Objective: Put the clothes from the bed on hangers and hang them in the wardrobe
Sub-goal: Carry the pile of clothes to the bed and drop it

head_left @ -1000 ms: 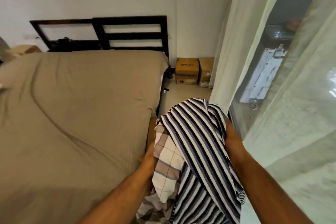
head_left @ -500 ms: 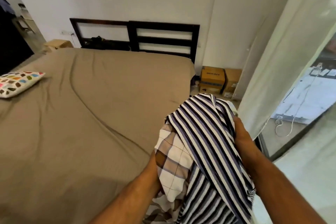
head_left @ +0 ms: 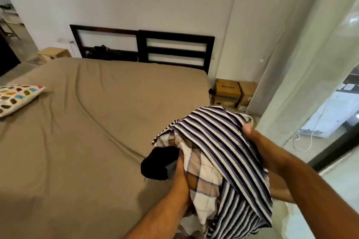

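Observation:
I carry a bundle of clothes between both hands at the right edge of the bed (head_left: 77,122). On top lies a navy-and-white striped garment (head_left: 219,141). Under it is a brown-and-white checked shirt (head_left: 202,176), and a black garment (head_left: 157,163) sticks out at the left. My left hand (head_left: 180,178) grips the bundle from the left side, fingers partly buried in the cloth. My right hand (head_left: 256,141) holds the striped garment from the right, thumb on top. No hanger or wardrobe is in view.
The bed has a tan cover and a dark slatted headboard (head_left: 155,48). A patterned pillow (head_left: 17,97) lies at its left edge. Cardboard boxes (head_left: 231,93) stand by the wall. A sheer curtain (head_left: 303,60) and glass door are on the right.
The view has swung left, bringing more of the bed and the pillow into sight. The bundle has shifted and the black garment now shows beside my left hand.

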{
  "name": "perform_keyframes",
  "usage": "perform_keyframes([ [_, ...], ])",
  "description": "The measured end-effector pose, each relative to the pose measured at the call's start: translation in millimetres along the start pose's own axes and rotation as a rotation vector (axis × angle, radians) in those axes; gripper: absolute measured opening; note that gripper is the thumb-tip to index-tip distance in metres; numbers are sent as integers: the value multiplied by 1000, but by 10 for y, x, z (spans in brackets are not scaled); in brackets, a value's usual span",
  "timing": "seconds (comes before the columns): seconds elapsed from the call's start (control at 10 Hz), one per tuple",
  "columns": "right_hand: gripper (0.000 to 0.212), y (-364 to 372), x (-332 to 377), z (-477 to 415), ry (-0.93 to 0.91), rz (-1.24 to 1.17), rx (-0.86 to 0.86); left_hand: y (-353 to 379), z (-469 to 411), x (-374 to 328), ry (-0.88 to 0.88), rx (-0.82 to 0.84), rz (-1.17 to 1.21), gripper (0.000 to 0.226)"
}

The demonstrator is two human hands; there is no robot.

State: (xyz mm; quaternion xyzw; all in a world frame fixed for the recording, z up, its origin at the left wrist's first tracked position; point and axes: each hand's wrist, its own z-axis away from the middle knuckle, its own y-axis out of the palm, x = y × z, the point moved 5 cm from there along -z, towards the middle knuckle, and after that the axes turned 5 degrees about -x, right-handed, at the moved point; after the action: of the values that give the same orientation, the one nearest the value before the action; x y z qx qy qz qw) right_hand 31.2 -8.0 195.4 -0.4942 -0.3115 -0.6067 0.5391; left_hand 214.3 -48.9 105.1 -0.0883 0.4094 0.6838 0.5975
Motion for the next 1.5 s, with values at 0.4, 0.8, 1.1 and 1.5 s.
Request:
perform_keyframes([
  [0.4,98,385,69,-1127,-46,438,-183,105,-774,-566,188,-101,-26,49],
  [0.8,67,448,4,-1553,75,292,-401,53,-1293,-1302,412,298,-1037,82],
  [1.1,40,887,400,-1845,88,365,-453,-95,-1563,-1955,510,771,-1417,82],
  [1.5,51,808,2630,-3464,-137,971,-463,631,-2464,-3519,832,431,-825,49],
])
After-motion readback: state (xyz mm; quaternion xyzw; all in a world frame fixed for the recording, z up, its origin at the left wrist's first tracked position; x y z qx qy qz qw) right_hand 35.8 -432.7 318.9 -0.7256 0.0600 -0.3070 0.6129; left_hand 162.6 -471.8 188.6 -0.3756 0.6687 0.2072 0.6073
